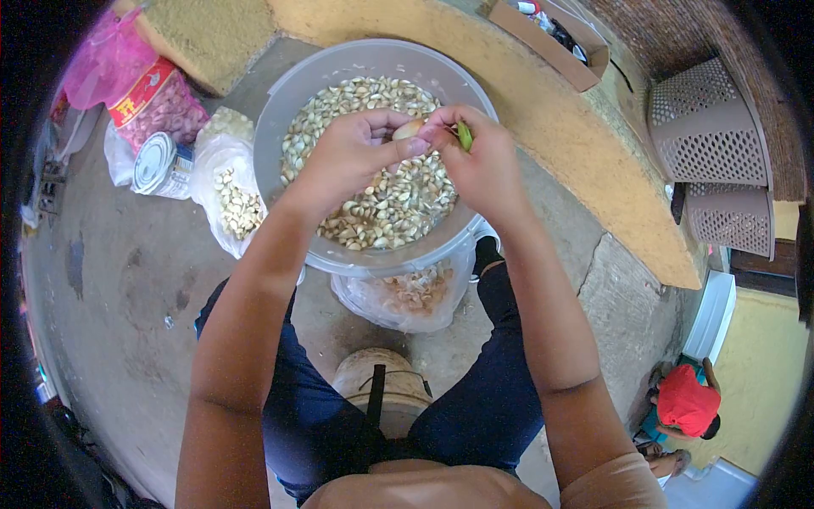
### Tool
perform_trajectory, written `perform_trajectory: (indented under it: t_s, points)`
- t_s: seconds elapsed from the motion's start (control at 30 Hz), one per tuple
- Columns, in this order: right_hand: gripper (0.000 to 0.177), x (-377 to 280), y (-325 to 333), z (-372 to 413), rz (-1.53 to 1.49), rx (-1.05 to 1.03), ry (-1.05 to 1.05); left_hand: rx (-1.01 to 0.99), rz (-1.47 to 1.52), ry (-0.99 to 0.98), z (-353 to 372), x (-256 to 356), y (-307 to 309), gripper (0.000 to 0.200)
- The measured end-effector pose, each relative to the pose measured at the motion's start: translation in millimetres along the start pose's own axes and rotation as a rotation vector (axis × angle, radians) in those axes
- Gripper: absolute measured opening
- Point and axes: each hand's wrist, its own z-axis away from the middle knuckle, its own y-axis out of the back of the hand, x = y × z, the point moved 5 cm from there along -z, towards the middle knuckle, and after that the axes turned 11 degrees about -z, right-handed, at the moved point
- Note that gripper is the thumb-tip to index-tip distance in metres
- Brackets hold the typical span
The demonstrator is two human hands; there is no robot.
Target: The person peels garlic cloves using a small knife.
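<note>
Both my hands meet above a large grey tub full of garlic cloves. Between the thumb and fingers of my left hand is a pale garlic clove. My right hand touches the clove's right side with its fingertips and has a small green-handled tool held against the palm. The tool's blade is too small to make out. Under the tub's near edge lies a clear bag of peelings. Left of the tub, a white plastic bag holds peeled cloves.
A pink mesh sack and a metal can stand at the left. A bucket is between my legs. Along the yellow ledge are a cardboard box and perforated baskets. A person in red is at lower right.
</note>
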Motion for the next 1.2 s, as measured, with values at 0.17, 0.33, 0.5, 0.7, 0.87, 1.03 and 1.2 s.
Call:
perform_trajectory:
  t_s: [0.17, 0.33, 0.5, 0.7, 0.87, 1.03, 1.2]
  points:
    - [0.017, 12, 1, -2, -0.104, -0.048, -0.161, -0.011, -0.03, -0.002, 4, 10, 1, 0.035]
    - [0.016, 17, 8, -3, -0.185, -0.007, -0.279, -0.024, -0.076, -0.014, 6, 12, 1, 0.036]
    - [0.018, 22, 23, -9, -0.24, 0.021, -0.329, -0.081, -0.168, 0.07, 17, 29, 3, 0.036]
    - [0.021, 15, 15, -7, -0.161, -0.061, -0.295, 0.062, -0.076, -0.065, 4, 7, 7, 0.029]
    - [0.016, 35, 2, 12, 0.186, -0.479, -0.299, 0.158, -0.183, -0.085, 1, 0, 15, 0.031]
    - [0.023, 80, -29, 71, 0.603, -0.99, -0.248, 0.22, -0.398, -0.162, 6, 15, 18, 0.031]
    - [0.021, 96, -36, 103, 0.769, -1.152, -0.434, 0.211, -0.391, -0.221, 3, 16, 16, 0.031]
